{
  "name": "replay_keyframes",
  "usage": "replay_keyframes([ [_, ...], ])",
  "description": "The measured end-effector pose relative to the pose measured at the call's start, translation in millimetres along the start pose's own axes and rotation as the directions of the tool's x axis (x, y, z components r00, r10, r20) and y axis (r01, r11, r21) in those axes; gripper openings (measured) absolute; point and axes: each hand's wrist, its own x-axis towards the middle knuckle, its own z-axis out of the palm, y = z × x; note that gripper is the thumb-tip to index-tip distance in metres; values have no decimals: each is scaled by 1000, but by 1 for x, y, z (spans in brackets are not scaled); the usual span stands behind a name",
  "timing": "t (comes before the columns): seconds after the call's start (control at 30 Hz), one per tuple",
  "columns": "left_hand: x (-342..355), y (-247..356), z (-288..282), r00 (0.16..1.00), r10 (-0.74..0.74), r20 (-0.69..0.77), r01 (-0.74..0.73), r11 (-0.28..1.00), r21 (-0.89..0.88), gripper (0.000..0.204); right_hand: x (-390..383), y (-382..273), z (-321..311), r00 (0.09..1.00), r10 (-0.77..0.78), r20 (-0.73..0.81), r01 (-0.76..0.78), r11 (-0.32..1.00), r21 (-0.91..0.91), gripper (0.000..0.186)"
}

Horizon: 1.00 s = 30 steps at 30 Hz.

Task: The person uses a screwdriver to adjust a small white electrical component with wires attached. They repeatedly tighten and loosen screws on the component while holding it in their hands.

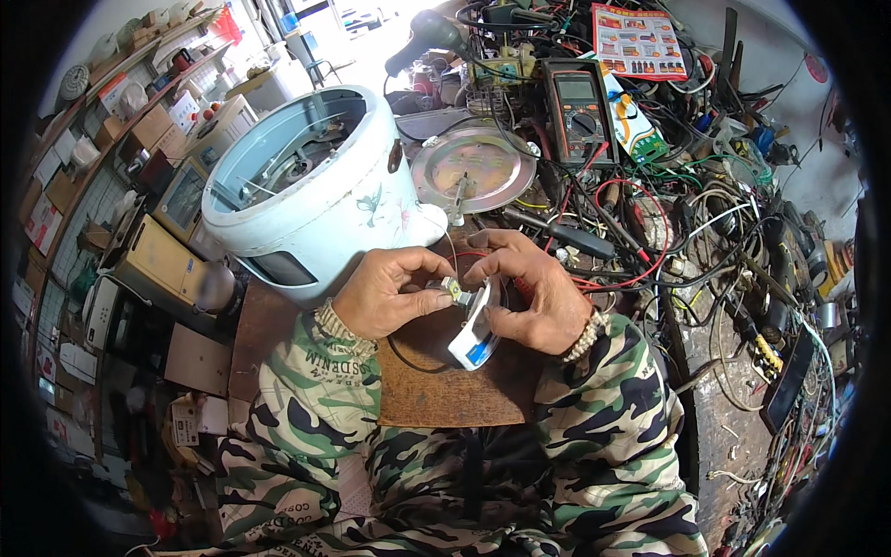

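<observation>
At frame centre, your left hand [382,291] pinches the small part [452,285] just left of the white panel [467,346] (long axis climbing steeply rightward) clamped in your right hand [543,295].

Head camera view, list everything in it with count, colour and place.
Small part: one, yellowish, centre
White part: one, white with blue, centre
Drum-shaped casing: one, pale blue, upper left
Round plate: one, metallic, top centre
Multimeter: one, black, upper right
Printed sheet: one, red and white, top right
Black-handled tool: one, black, right of centre
Cables: many, mixed colours, right
Boxes: several, brown and white, far left
Wooden board: one, brown, lower centre
Sleeves: two, camouflage green, lower
Left hand: one, bare, on small part
Right hand: one, bare, holding white part
</observation>
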Motion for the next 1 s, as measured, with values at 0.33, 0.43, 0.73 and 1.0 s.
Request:
replay_keyframes([
  [0.33,-7,-7,14,985,92,-148,-94,996,-5,28,-26,-4,14,995,-63,-77,45,975,-219,101],
  [0.43,1,-18,19,987,106,-122,-113,992,-56,27,-30,4,15,997,-49,-67,32,970,-243,105],
  [0.73,-1,-20,21,985,70,-156,-86,992,-97,30,-33,6,8,999,-28,-25,24,985,-170,98],
  [1.0,0,-24,21,973,149,-175,-165,983,-82,30,-31,-3,12,993,-16,-115,-8,978,-211,98],
])
